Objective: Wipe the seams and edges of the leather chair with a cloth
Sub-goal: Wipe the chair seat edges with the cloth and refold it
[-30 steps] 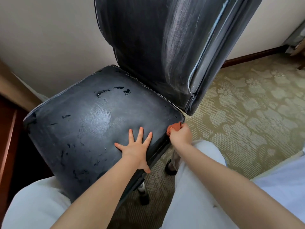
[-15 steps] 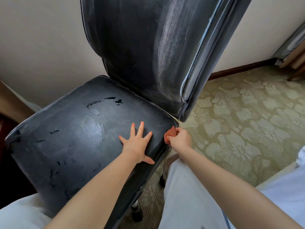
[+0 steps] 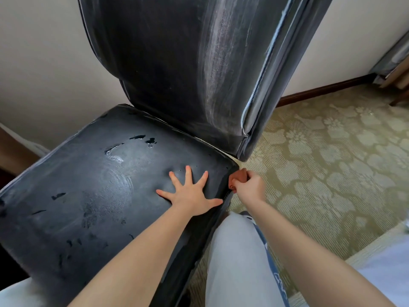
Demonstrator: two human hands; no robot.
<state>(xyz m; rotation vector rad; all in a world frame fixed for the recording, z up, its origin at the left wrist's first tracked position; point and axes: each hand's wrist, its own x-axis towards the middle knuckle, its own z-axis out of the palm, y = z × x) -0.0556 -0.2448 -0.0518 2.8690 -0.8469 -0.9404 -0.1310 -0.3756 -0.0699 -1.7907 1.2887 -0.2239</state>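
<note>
A worn black leather chair fills the view, its seat (image 3: 93, 196) scuffed and smeared and its tall backrest (image 3: 181, 63) streaked pale. My left hand (image 3: 190, 193) lies flat on the seat near its right edge, fingers spread wide. My right hand (image 3: 251, 187) is closed on a small orange-brown cloth (image 3: 239, 177), pressed against the seat's right side seam close to the back corner. Most of the cloth is hidden inside my fist.
A cream wall stands behind the chair, with a dark baseboard (image 3: 327, 89) along its foot. Patterned beige carpet (image 3: 332, 162) spreads to the right. My legs in pale trousers (image 3: 234, 262) sit close against the seat's side. Wooden furniture (image 3: 396, 80) shows at the far right.
My right hand with the cloth has slid along the seat's side seam toward the back corner. My left hand stays flat on the seat. My head has moved closer to the chair.
</note>
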